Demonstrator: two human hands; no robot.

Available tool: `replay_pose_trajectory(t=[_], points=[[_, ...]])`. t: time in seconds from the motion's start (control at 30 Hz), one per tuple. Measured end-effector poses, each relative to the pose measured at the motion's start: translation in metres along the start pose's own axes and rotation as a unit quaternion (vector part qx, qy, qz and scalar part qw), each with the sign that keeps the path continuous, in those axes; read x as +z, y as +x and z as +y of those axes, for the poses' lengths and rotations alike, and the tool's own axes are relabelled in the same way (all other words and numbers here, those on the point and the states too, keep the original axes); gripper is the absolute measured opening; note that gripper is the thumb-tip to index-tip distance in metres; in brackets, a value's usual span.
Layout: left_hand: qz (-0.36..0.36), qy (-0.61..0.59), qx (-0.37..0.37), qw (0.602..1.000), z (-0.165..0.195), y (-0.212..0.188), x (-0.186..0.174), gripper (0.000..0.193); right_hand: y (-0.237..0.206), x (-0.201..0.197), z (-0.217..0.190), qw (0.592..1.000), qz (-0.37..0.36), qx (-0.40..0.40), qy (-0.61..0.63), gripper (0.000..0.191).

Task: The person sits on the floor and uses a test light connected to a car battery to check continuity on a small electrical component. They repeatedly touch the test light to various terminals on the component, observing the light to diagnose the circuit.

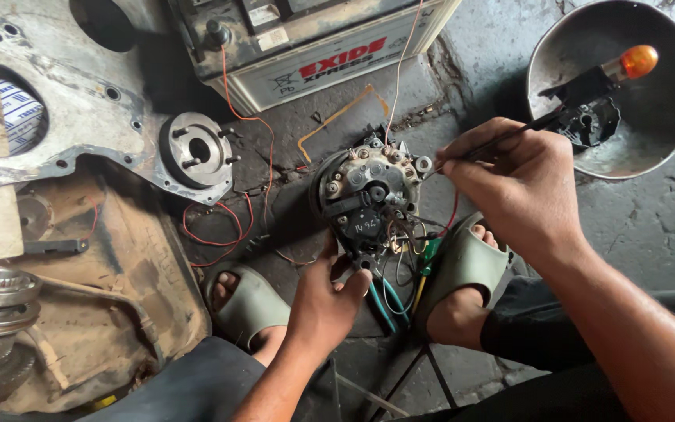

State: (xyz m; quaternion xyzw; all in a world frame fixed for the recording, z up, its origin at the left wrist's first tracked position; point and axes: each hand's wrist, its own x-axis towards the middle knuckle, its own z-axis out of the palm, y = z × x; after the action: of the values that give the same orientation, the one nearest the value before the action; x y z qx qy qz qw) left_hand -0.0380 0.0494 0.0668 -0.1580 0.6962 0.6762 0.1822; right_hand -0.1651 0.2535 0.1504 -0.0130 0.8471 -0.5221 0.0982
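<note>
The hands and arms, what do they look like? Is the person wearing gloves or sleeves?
No gloves and no sleeves. The left hand and right hand are both bare, and both forearms are uncovered up to the picture's edge. No rings, watch or bracelets show. The fingers look a bit grimy.

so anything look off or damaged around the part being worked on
Loose wires trail tangled over the grimy floor beside the alternator. The left hand steadies it, and the right hand holds a thin probe to it. Nothing looks broken.

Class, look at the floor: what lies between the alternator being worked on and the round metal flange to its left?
In the head view, between the alternator and the flange lies dark, grimy floor crossed by a thin red wire and looser red wire loops.
</note>
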Motion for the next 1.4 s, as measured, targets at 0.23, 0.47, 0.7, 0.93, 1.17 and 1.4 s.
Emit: replay_pose_trajectory(t=[0.23, 0.47, 0.7, 0.93, 1.17, 1.4], points=[[-0.011, -0.031, -0.027, 0.999, 0.001, -0.001, 0.000, 0.072, -0.014, 0.002, -0.024, 0.993, -0.084, 0.064, -0.061, 0.010], [-0.007, -0.021, 0.005, 1.000, 0.002, -0.002, -0.001, 0.072, -0.013, 0.005, -0.025, 0.993, -0.079, 0.058, -0.068, 0.010], [-0.007, 0.008, -0.026, 1.000, 0.002, -0.001, -0.001, 0.069, -0.012, 0.004, -0.023, 0.993, -0.058, 0.060, -0.081, 0.010], [-0.006, 0.040, 0.013, 0.999, 0.003, -0.002, -0.002, 0.069, -0.011, 0.005, -0.023, 0.988, -0.076, 0.066, -0.116, 0.009], [0.002, 0.043, -0.011, 0.999, 0.007, -0.001, -0.002, 0.073, -0.010, 0.007, -0.023, 0.990, -0.079, 0.061, -0.098, 0.009], [0.007, 0.035, 0.048, 0.998, 0.003, -0.002, -0.001, 0.074, -0.009, 0.006, -0.020, 0.989, -0.083, 0.037, -0.114, 0.009]])
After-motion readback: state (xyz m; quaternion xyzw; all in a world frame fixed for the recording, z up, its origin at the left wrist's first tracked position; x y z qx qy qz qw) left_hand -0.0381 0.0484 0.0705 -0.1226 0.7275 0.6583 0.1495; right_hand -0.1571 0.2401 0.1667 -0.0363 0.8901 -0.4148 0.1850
